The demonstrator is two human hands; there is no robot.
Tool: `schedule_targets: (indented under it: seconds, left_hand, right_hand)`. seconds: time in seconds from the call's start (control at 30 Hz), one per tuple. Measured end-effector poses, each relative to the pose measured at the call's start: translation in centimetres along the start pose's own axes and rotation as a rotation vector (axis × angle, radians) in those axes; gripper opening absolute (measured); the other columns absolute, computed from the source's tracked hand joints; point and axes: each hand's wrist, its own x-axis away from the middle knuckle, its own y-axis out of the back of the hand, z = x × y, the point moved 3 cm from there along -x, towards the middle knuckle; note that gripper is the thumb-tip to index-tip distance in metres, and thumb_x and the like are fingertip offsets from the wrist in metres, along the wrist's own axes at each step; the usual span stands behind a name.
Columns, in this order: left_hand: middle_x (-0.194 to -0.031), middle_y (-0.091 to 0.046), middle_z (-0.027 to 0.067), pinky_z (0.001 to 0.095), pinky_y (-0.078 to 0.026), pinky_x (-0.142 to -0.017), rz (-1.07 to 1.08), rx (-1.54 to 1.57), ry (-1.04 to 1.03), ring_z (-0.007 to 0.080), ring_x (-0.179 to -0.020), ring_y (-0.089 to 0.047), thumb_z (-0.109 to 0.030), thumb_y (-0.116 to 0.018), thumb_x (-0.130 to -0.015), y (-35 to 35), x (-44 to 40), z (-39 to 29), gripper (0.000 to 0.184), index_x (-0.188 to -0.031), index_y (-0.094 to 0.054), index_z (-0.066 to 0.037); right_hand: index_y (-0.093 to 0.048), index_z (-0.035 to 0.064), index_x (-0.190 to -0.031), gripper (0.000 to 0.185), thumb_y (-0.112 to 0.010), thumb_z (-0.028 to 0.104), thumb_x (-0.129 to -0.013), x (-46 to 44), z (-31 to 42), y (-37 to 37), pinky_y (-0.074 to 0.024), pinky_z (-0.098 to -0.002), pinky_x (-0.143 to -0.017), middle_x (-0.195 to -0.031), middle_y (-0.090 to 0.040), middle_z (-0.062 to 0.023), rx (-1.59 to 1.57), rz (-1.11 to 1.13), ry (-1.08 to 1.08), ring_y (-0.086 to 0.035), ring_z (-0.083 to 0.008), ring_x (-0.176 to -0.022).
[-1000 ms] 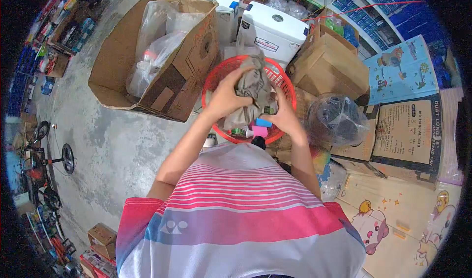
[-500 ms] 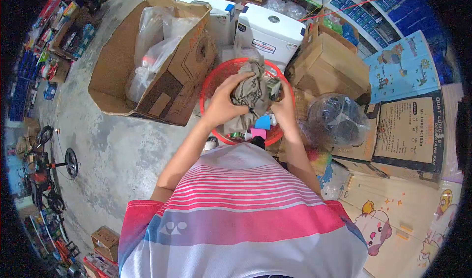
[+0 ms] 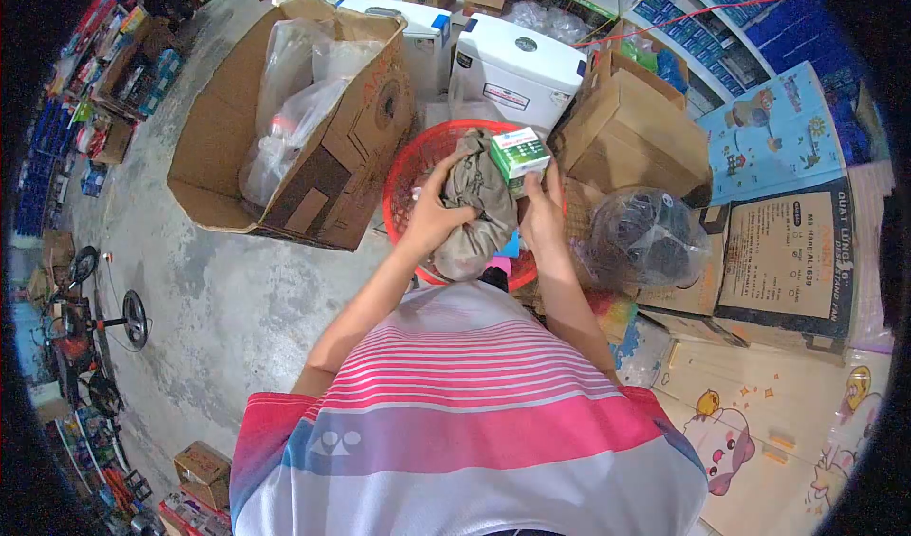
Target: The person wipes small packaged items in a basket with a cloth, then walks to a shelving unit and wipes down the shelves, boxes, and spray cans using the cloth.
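Box [image 3: 521, 155], green-white: came up beside grey cloth [image 3: 489, 194], over red basket's [image 3: 402, 171] far edge, printed face newly exposed | right hand [image 3: 543, 217]: gripped box | left hand [image 3: 436, 217]: clasped cloth, basket's left edge | both hands were occupied

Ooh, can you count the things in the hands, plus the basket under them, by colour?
Grey-brown: 1, the cloth bundle in the left hand
Green and white: 1, the small box in the right hand
Red: 1, the basket
Total: 3
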Motion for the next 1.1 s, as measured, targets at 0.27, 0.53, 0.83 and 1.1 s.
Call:
schedule_targets:
  seconds: [0.27,0.53,0.83,1.1]
  left_hand:
    - [-0.114,-0.047,0.0087,0.0283,-0.031,-0.093,-0.252,0.285,0.022,0.0171,-0.106,-0.043,-0.004,-0.061,-0.054,3.0,-1.2,-3.6,0.07,-0.12,-0.038,-0.001]
    - [-0.115,-0.046,0.0096,0.0296,-0.027,-0.096,-0.156,-0.205,-0.1,0.0191,-0.111,-0.041,-0.008,-0.06,-0.051,2.3,0.5,-4.7,0.07,-0.118,-0.042,-0.004]
    - [-0.123,-0.034,0.0262,0.0407,-0.035,-0.092,-0.204,-0.61,-0.093,0.0387,-0.114,-0.036,-0.013,-0.065,-0.054,0.6,2.8,-3.2,0.073,-0.122,-0.041,-0.023]
    - [-0.11,-0.044,0.0179,0.0331,-0.034,-0.09,-0.44,-0.52,-0.159,0.0317,-0.102,-0.045,-0.009,-0.059,-0.055,3.8,1.2,-4.4,0.065,-0.118,-0.043,-0.011]
  right_hand:
    - [-0.037,0.0004,-0.123,0.055,-0.06,0.009,-0.073,1.6,-1.8,0.1,-0.0314,-0.0293,-0.092,-0.116,-0.046,-0.0107,0.581,0.147,0.05,-0.044,-0.0185,-0.106]
    - [-0.034,0.0055,-0.126,0.046,-0.045,0.019,-0.083,0.0,-1.5,-3.3,-0.0344,-0.0332,-0.091,-0.121,-0.043,-0.0054,-0.309,0.001,-0.342,-0.042,-0.0197,-0.109]
    - [-0.032,0.0052,-0.128,0.051,-0.051,0.005,-0.081,0.0,-0.8,-4.9,-0.0363,-0.0319,-0.09,-0.12,-0.044,-0.0059,-0.116,-0.023,-0.163,-0.045,-0.0156,-0.105]
    - [-0.029,0.0081,-0.129,0.073,-0.06,-0.008,-0.065,1.8,-2.0,-2.2,-0.0446,-0.0309,-0.079,-0.113,-0.045,-0.0081,0.114,0.161,-0.272,-0.049,-0.0188,-0.098]
